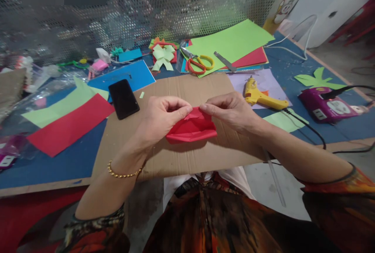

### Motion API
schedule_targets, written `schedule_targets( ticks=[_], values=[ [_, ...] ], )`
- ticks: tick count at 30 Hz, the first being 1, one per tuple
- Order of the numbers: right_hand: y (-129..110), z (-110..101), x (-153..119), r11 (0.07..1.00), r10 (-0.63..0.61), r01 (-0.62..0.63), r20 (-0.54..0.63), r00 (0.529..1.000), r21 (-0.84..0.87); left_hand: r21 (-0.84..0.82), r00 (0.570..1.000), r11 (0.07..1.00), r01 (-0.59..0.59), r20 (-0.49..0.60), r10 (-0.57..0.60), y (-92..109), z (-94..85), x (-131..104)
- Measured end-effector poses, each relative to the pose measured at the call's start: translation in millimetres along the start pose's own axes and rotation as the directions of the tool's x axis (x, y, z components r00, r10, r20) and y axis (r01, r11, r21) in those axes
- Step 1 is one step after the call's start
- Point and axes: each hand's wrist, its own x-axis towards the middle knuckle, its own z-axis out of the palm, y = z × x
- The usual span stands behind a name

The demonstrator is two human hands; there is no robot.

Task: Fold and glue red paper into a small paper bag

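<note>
A folded piece of red paper (191, 131), shaped like a shallow pocket, is held over the cardboard sheet (175, 161). My left hand (156, 118) pinches its upper edge between thumb and forefinger. Close beside it, my right hand (231, 110) pinches the same edge a little further right. The other fingers of both hands are curled and partly hidden. Just past my right hand, a yellow glue gun (260, 95) lies on a lilac paper sheet (277, 83). A black phone (123, 99) rests near my left hand, on the cardboard's edge.
Scissors (199, 61) and a metal blade-like strip (225, 61) lie on green paper sheets (234, 40) at the back. A purple power socket block (328, 104) with black cables sits at right. Red paper (70, 124) and blue paper (131, 76) lie at left. A perforated metal panel (181, 6) stands behind.
</note>
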Motion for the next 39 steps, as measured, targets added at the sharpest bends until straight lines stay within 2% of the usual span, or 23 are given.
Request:
schedule_targets(
  ticks=[6, 15, 23, 28, 35, 39],
  values=[
    [-5, 0, -3, 0.994, -0.064, 0.061, -0.031, 0.997, -0.086, -0.007, 1.0, 1.0, 0.021, 0.011, -0.021, 1, 1.1, 0],
    [5, -11, 0, 1.0, 0.025, -0.024, -0.077, 0.997, 0.014, 0.034, 0.999, 0.999, -0.019, -0.05, 0.021, 1, -0.5, 0],
    [5, -7, 2, 1.0, 0.013, -0.013, -0.076, 0.997, 0.002, 0.047, 1.0, 0.999, -0.023, -0.018, 0.024, -1, -0.1, 0],
    [4, -9, 0, 0.994, -0.02, 0.009, -0.096, 0.995, -0.113, 0.038, 1.0, 0.999, -0.01, -0.016, 0.01, 0, 0.0, 1],
    [-8, -14, 0, 1.0, -0.006, 0.004, -0.073, 0.997, -0.031, 0.042, 1.0, 0.999, -0.007, -0.003, 0.007, 1, -0.7, 1],
    [-8, -7, 2, 0.997, -0.005, 0.008, 0.037, 0.999, -0.082, 0.04, 0.999, 0.999, -0.037, 0.014, 0.037, 0, 1.0, 1]
  ],
)
